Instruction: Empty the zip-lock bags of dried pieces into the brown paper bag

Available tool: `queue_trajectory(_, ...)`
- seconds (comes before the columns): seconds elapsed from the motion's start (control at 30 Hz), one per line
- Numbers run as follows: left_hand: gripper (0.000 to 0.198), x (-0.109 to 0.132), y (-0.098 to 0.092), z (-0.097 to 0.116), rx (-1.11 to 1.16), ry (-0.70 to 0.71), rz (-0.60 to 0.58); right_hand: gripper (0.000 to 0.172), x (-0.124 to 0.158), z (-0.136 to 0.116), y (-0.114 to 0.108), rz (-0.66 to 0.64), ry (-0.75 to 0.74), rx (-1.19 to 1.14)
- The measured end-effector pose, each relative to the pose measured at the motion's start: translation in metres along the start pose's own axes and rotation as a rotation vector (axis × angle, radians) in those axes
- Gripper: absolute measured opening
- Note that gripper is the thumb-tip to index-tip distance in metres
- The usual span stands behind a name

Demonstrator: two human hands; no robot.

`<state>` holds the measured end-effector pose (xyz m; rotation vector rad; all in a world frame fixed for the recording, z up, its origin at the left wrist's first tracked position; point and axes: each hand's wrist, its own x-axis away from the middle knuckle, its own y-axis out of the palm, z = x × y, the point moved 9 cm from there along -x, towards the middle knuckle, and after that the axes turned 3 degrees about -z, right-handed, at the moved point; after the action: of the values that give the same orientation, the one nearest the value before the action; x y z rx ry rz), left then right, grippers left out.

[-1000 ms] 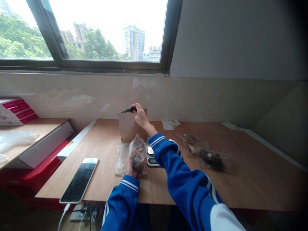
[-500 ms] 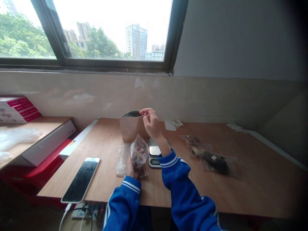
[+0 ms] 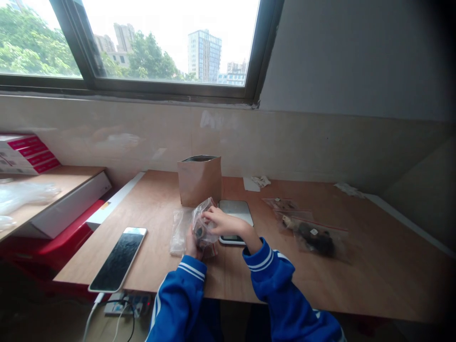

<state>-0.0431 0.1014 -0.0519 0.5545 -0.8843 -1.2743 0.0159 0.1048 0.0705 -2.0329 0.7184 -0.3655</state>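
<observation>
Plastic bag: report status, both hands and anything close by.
Left hand grips the small plastic bag from below. Right hand pinches its top. Bag held above the table, kitchen scale right beside it, brown paper bag upright behind.

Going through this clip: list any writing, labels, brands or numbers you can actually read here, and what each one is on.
No text can be read.
Stacked boxes: pink bands carry print, too blurred to read.
Scale: display partly hidden behind the right hand, no digits legible.
Plastic bag held by the left hand: no readable label.
Paper bag, phone: no markings visible.
</observation>
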Motion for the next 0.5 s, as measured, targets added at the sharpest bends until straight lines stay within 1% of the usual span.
queue_trajectory(0.13,0.033,0.001,-0.001,0.001,-0.042,0.022,0.010,0.024,0.000,0.000,0.006,-0.039,0.011,0.040)
queue_trajectory(0.3,0.029,0.001,-0.001,0.000,-0.060,0.023,0.008,0.030,0.001,0.004,0.013,-0.053,0.013,0.031)
queue_trajectory(0.4,0.029,0.001,-0.001,-0.001,-0.069,0.012,0.006,0.024,0.005,0.005,0.009,0.013,0.025,0.024)
queue_trajectory(0.5,0.031,0.001,0.002,0.000,-0.071,-0.002,0.003,0.024,0.010,-0.003,0.001,0.099,-0.004,0.019)
